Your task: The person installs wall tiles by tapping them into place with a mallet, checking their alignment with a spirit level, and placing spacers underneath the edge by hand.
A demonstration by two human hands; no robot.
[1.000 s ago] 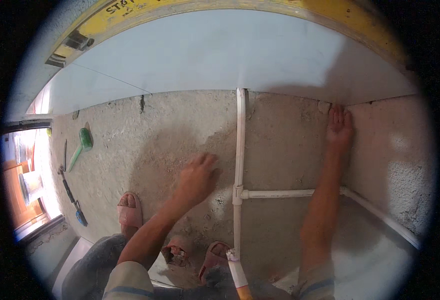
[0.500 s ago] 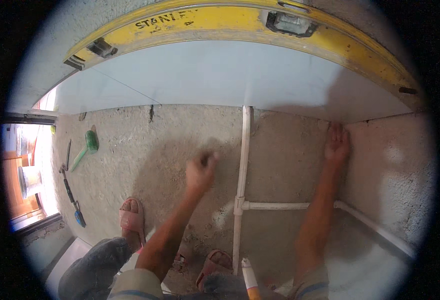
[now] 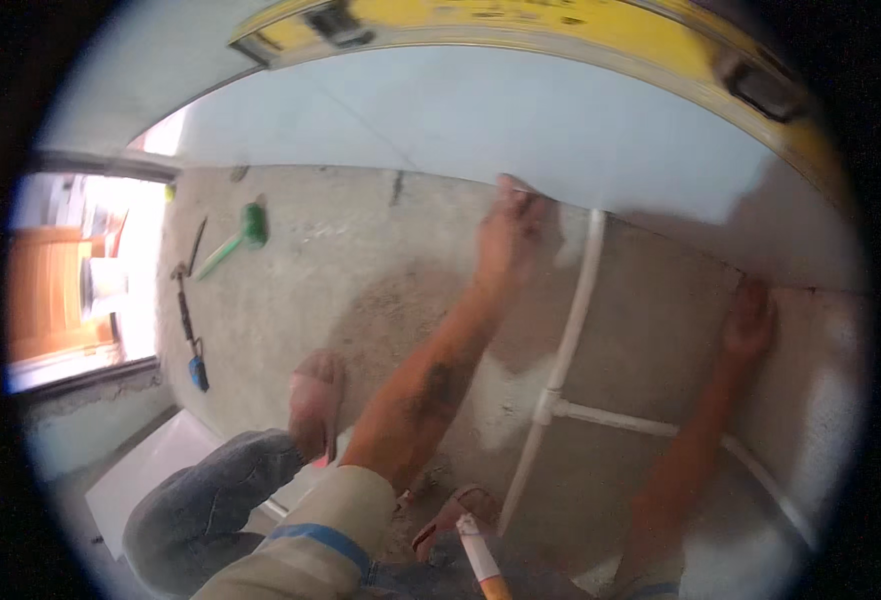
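A large pale tile (image 3: 520, 120) stands upright ahead of me, its lower edge meeting the rough concrete floor (image 3: 280, 290). At that edge, left of a white pipe, is my left hand (image 3: 508, 235), its fingers bent together. Whether something small is pinched there is blurred. My right hand (image 3: 750, 325) reaches to the same edge near the right corner, fingers stretched out against it, nothing seen in them. Above, a yellow spirit level (image 3: 600, 38) lies along the tile's upper edge, partly cut off by the view.
White pipes (image 3: 572, 320) with a tee joint run across the floor between my arms. To the left lie a green mallet (image 3: 252, 226) and a dark tool with a blue end (image 3: 188, 325), beside a bright doorway (image 3: 60, 290). A cigarette (image 3: 480, 560) shows at the lower edge.
My left hand has moved forward from over the floor to the tile's lower edge. My right hand stays at the edge near the corner. The whole view has shifted and tilted.
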